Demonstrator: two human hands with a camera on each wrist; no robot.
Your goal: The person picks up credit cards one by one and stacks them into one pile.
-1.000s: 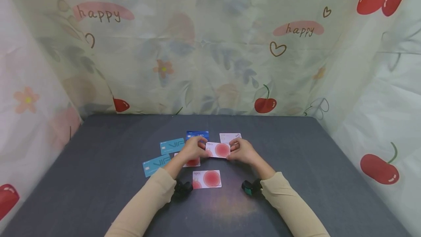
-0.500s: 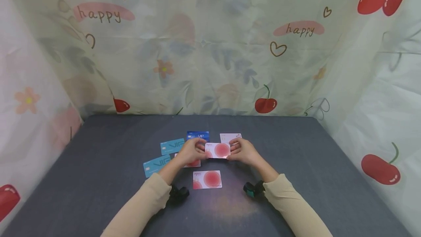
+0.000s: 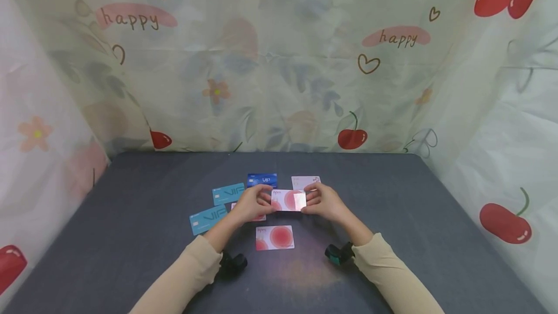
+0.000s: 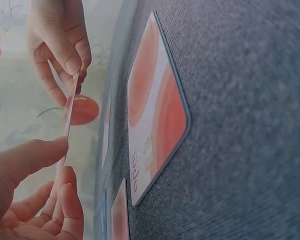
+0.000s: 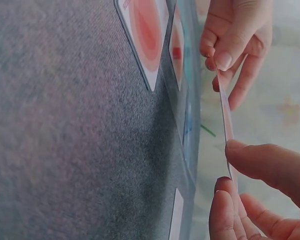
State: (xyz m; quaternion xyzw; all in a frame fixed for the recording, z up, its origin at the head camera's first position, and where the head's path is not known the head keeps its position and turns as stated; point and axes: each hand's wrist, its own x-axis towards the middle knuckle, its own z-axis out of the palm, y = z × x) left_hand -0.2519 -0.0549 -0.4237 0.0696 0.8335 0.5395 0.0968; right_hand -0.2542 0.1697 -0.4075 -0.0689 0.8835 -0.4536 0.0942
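Note:
A white card with red circles (image 3: 283,199) is held above the table between both hands. My left hand (image 3: 254,203) pinches its left edge and my right hand (image 3: 323,202) pinches its right edge, thumbs and fingers on opposite faces. Both wrist views show the held card (image 4: 68,112) nearly edge-on. Below it, a like card with red circles (image 3: 275,237) lies flat on the table. Another red-circled card (image 3: 260,217) lies partly hidden behind my left wrist. A pale pink card (image 3: 306,181) is partly covered by the held card and right hand.
Left of the hands lie two light blue VIP cards (image 3: 228,193), the nearer one partly behind my left forearm. A dark blue VIP card (image 3: 262,180) lies just beyond my left hand. The dark table (image 3: 392,207) ends at a patterned cloth backdrop (image 3: 270,86).
The held card has tilted slightly, and a bright reflection now shows on its right half. Both forearms have spread a little outward and lower. The cards on the table stay put.

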